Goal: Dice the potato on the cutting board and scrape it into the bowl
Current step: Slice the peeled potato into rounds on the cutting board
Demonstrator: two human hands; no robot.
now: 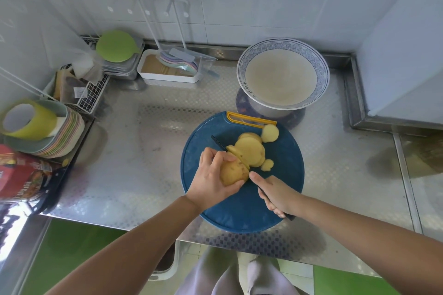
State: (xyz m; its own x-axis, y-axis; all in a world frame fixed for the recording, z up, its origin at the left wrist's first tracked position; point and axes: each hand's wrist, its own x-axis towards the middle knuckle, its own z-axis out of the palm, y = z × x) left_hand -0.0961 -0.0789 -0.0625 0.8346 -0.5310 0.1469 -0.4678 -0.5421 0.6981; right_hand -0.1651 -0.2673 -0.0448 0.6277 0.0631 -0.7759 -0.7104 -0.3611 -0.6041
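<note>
Your left grip (213, 179) curls round the uncut potato end (233, 172) on the blue cutting board (239, 213); keep it tucked back from the black knife (217, 142) your right grip (275, 196) clasps, cutting evenly; slices (250, 148) lie beside, bowl (282, 79) beyond, empty

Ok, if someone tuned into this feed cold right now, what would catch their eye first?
The round blue cutting board at centre, where the left hand grips a half-cut potato and the right hand holds a black knife across it. Pale yellow slices lie fanned on the board just beyond the cut. Behind the board, to the right, stands a big blue-patterned bowl with no potato in it.
</note>
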